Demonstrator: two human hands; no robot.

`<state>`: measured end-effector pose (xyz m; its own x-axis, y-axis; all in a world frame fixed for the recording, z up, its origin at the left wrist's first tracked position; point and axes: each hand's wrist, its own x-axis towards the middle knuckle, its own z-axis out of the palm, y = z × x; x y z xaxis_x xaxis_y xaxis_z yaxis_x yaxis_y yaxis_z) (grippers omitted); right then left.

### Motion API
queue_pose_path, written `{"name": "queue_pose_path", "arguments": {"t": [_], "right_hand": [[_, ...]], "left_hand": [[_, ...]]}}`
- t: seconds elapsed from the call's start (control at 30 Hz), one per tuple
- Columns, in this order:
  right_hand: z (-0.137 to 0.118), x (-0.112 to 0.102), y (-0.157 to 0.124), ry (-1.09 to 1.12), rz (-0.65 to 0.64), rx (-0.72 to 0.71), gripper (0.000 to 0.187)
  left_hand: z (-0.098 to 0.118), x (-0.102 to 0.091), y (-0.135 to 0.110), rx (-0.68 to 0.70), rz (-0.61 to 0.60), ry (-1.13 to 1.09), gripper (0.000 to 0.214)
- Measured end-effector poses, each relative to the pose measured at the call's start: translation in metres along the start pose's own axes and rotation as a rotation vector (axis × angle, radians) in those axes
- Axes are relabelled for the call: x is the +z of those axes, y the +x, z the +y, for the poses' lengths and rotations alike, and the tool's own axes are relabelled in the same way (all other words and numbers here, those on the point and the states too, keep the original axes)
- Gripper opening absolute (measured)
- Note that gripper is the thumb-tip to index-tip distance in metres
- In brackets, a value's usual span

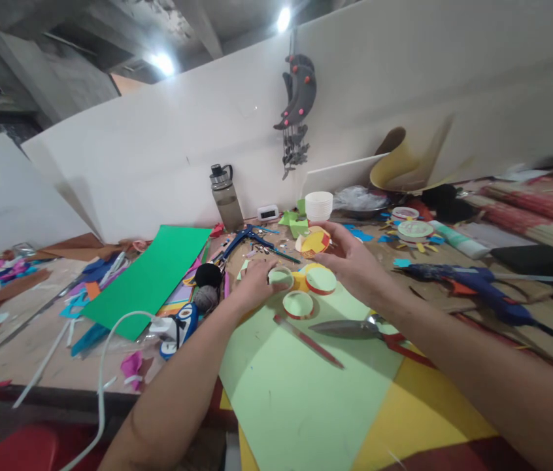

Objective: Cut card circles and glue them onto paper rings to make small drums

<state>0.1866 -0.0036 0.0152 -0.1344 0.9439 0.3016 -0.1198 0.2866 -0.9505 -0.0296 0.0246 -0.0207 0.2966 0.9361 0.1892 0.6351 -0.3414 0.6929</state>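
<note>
My right hand (348, 252) holds up a shallow round paper cup (316, 242) with a yellow face, its fingers around the far and right side. Lower on the left, my left hand (255, 282) has its fingers curled at the edge of a round piece with a pale green face (281, 279). Beside it lie two similar red-rimmed rounds, one green-faced (298, 305) and another (321, 279) partly over something yellow. A red pencil (310, 341) and scissors (345, 328) rest on a pale green paper sheet (301, 405).
White paper cups (319, 207) are stacked at the back. A water bottle (226, 199) stands by the white partition. To the right lies a blue glue gun (482, 293); to the left, a green sheet (153, 278) and a power strip (178, 330) with a white cable.
</note>
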Motion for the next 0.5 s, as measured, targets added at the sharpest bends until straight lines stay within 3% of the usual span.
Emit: {"name": "queue_pose_path", "arguments": {"t": [0.17,0.5], "right_hand": [[0.001,0.003,0.001,0.000,0.007,0.047,0.050],[0.012,0.004,0.001,-0.034,-0.094,0.140,0.056]], "left_hand": [[0.001,-0.002,0.002,0.028,-0.064,0.286,0.047],[0.007,-0.001,0.004,0.051,0.044,0.309,0.013]]}}
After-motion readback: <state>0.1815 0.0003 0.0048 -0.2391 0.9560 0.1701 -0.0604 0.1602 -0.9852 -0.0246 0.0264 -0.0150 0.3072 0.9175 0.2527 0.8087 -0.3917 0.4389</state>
